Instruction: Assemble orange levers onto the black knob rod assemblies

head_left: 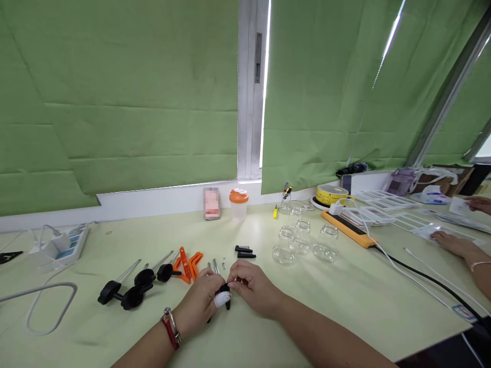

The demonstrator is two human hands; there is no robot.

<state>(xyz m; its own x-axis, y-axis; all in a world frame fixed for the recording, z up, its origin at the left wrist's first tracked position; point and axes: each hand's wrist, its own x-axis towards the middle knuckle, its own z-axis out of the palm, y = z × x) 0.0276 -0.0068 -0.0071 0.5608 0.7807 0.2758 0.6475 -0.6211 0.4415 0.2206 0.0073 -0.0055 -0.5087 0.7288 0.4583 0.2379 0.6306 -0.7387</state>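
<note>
My left hand (205, 295), with a white wrap on one finger, is closed round a small black plastic part (224, 289). The fingertips of my right hand (255, 287) pinch the same part at its top. Its exact kind is mostly hidden by the fingers. Metal tubes (216, 266) stick out just beyond my left hand. To the left lie several black caps (132, 297) with metal tubes, beside orange plastic levers (185, 265). Past my right hand rest two black pieces with springs (245, 252) and tiny clear bits (224, 263).
Three clear jars (284, 247) stand right of centre. Behind are an orange-lidded cup (238, 203) and a pinkish box (211, 204). An orange power strip (349, 230) with cables lies right; another person's hand (456, 243) is beyond it. A white power strip (72, 245) sits left.
</note>
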